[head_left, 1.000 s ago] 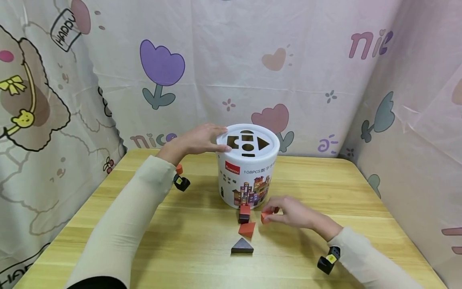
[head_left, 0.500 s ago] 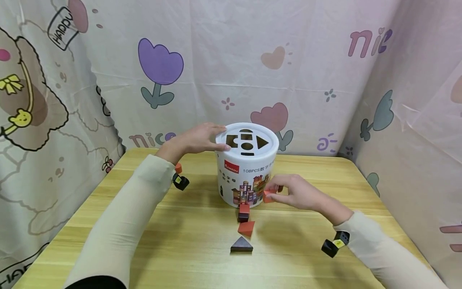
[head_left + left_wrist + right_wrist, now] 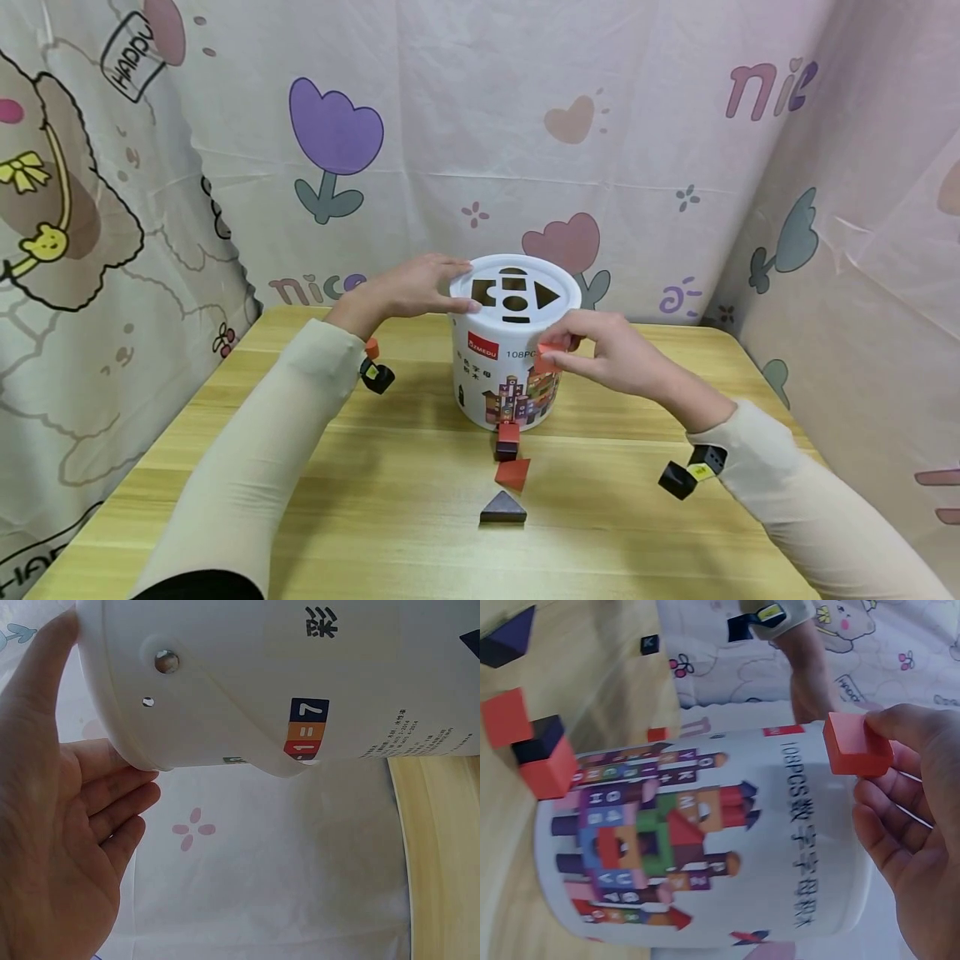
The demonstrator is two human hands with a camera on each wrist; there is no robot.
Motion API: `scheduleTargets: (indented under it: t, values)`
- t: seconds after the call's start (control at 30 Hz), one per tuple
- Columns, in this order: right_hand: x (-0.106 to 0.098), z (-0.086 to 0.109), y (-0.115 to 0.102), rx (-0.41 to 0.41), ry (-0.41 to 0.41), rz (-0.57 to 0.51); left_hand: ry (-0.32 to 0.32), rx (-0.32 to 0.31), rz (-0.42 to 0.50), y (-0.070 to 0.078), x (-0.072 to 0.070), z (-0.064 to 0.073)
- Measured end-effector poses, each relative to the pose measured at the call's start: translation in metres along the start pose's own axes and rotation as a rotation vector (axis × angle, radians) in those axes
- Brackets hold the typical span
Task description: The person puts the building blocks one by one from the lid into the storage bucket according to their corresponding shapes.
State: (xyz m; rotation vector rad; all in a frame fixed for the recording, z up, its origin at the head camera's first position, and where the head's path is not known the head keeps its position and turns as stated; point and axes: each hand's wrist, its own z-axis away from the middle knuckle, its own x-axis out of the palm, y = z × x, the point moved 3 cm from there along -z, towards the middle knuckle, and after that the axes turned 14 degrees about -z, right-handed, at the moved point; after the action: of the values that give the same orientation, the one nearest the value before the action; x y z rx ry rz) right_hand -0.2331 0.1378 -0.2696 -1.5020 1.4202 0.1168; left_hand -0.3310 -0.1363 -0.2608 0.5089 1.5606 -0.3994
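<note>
A white block bucket stands upright on the table, its lid cut with shaped holes. My left hand rests on the lid's left edge, thumb on top. In the left wrist view, the fingers of that hand lie fairly straight against the rim. My right hand pinches a red block in front of the bucket's upper right side, just below the lid. The right wrist view shows a curved hollow in this red block, between thumb and fingers.
Before the bucket lie a red block, a black block, a red slanted block and a dark triangular block. An orange-red piece shows by the left wrist. Behind the table hangs a patterned curtain.
My right hand has lifted the red block from low beside the bucket's base up toward the lid. The left hand keeps its place on the lid's edge.
</note>
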Motion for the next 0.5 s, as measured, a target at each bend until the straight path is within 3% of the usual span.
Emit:
scheduleTargets:
  t: [0.13, 0.5]
  values:
    - [-0.004, -0.014, -0.005, -0.013, 0.038, 0.004, -0.001, 0.001, 0.004, -0.001, 0.000, 0.000]
    - [-0.008, -0.040, 0.001, 0.107, 0.116, -0.056, -0.004, -0.002, 0.004, -0.001, 0.001, -0.001]
